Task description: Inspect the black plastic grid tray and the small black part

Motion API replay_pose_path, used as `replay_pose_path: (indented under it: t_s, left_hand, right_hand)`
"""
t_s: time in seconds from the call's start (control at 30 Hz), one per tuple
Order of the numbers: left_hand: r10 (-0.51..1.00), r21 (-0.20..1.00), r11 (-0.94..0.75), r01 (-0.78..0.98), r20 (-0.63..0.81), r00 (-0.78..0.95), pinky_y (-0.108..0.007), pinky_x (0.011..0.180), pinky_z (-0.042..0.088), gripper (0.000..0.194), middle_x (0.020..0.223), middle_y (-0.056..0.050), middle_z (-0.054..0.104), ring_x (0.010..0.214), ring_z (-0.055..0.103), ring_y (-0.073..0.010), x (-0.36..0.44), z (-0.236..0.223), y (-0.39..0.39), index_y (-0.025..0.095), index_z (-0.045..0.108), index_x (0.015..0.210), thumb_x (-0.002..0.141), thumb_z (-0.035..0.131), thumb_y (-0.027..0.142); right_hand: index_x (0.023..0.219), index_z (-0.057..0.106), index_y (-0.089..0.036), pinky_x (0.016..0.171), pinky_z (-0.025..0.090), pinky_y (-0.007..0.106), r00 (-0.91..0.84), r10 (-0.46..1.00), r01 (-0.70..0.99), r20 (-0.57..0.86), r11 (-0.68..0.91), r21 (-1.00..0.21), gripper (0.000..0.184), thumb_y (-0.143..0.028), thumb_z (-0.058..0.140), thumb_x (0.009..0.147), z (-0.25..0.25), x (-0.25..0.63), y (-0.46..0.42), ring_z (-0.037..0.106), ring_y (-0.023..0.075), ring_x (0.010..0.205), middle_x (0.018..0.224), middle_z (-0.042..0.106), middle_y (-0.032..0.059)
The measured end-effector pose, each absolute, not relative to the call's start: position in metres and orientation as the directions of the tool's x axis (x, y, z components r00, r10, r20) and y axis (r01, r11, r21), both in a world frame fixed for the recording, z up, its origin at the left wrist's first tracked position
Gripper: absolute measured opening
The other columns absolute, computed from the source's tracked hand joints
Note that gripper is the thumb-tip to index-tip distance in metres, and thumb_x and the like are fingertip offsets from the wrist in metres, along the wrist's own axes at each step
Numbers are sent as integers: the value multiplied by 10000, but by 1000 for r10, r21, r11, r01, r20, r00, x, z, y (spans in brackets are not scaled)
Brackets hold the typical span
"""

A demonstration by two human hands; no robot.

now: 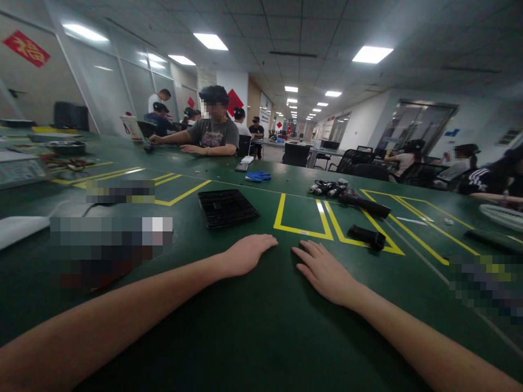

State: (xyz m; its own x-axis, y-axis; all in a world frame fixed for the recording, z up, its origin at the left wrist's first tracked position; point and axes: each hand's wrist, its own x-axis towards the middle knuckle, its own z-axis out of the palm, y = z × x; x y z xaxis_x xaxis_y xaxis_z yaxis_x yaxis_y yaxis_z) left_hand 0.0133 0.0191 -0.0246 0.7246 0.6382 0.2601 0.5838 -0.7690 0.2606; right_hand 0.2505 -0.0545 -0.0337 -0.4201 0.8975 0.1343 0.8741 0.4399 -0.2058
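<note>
Both of my hands lie palm down on the green table (253, 326). My left hand (245, 253) rests flat with fingers together, holding nothing. My right hand (322, 269) lies beside it with fingers stretched out, also holding nothing. A black ribbed tray (227, 208) sits just beyond my left hand. A small black block (366, 236) lies on a yellow line to the right of my right hand. A yellow-taped square (302, 218) is marked on the table ahead of my hands.
A long black bar (363, 204) and several small black and silver parts (329, 188) lie further right. Blue gloves (257, 176) and a phone (242, 167) sit mid-table. A person in a grey shirt (212, 133) sits across; other people sit at the right.
</note>
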Motion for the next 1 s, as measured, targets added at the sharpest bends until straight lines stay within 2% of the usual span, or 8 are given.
replay_pose_path:
  t_s: [0.17, 0.27, 0.37, 0.5, 0.63, 0.83, 0.93, 1.0]
  left_hand:
    - [572, 182, -820, 543, 241, 784, -388, 1003, 382, 330, 1250, -105, 569, 1187, 488, -204, 17, -25, -4, 134, 558, 1171, 892, 387, 180]
    - [399, 130, -917, 378, 236, 886, -386, 1034, 349, 301, 1230, -80, 591, 1208, 470, -186, 21, -16, -27, 157, 581, 1135, 883, 416, 149]
    - [287, 75, -958, 277, 226, 931, -368, 1016, 368, 285, 1196, -75, 609, 1180, 492, -182, 28, -12, -48, 159, 601, 1092, 882, 411, 130]
    - [444, -34, -879, 476, 308, 841, -411, 945, 408, 303, 1237, -124, 547, 1142, 491, -241, 29, -13, -45, 123, 563, 1141, 889, 412, 201]
    - [680, -54, -701, 712, 251, 689, -390, 775, 469, 304, 1105, -143, 554, 932, 553, -243, 21, -14, -20, 108, 566, 1112, 877, 422, 236]
    - [752, 282, -656, 700, 178, 634, -328, 688, 455, 171, 870, -70, 569, 775, 560, -197, 11, -14, 6, 144, 596, 854, 838, 467, 255]
    - [915, 760, -324, 564, 102, 389, -284, 553, 443, 81, 737, -43, 557, 647, 572, -177, 2, -3, 24, 151, 542, 759, 773, 499, 218]
    - [982, 952, -37, 304, -21, 186, -242, 479, 413, 35, 681, -32, 544, 566, 559, -146, -11, 9, 41, 158, 489, 720, 744, 463, 158]
  right_hand:
    - [1316, 413, -209, 1044, 331, 474, -393, 879, 897, 270, 431, -97, 493, -443, 318, 892, -24, 287, -42, 384, 261, 1249, 1348, 446, 99]
    - [1270, 456, -107, 1058, 283, 498, -161, 873, 987, 460, 156, 49, 477, -365, 326, 890, -21, 341, -23, 354, 309, 1258, 1322, 451, 160]
    - [1265, 445, -73, 998, 300, 578, 119, 892, 983, 435, -168, 76, 509, -382, 338, 875, -31, 387, -14, 358, 376, 1240, 1320, 431, 215]
    - [1292, 401, -119, 895, 412, 550, 305, 930, 952, 207, -296, -77, 537, -440, 308, 871, -47, 415, -13, 474, 375, 1140, 1317, 425, 206]
    - [1277, 403, -81, 919, 426, 459, 281, 937, 959, 208, -266, -97, 536, -414, 327, 864, -49, 413, -12, 482, 358, 1146, 1294, 424, 232]
    - [1268, 410, -97, 905, 434, 455, 289, 937, 956, 196, -273, -105, 525, -417, 321, 862, -42, 410, -14, 492, 364, 1130, 1286, 429, 219]
    - [1267, 408, -100, 902, 433, 455, 290, 936, 956, 198, -275, -99, 520, -413, 318, 863, -43, 411, -14, 505, 363, 1107, 1276, 433, 218]
    - [1259, 415, -99, 906, 431, 450, 279, 938, 960, 205, -265, -92, 511, -408, 323, 863, -44, 412, -13, 508, 358, 1102, 1267, 441, 216]
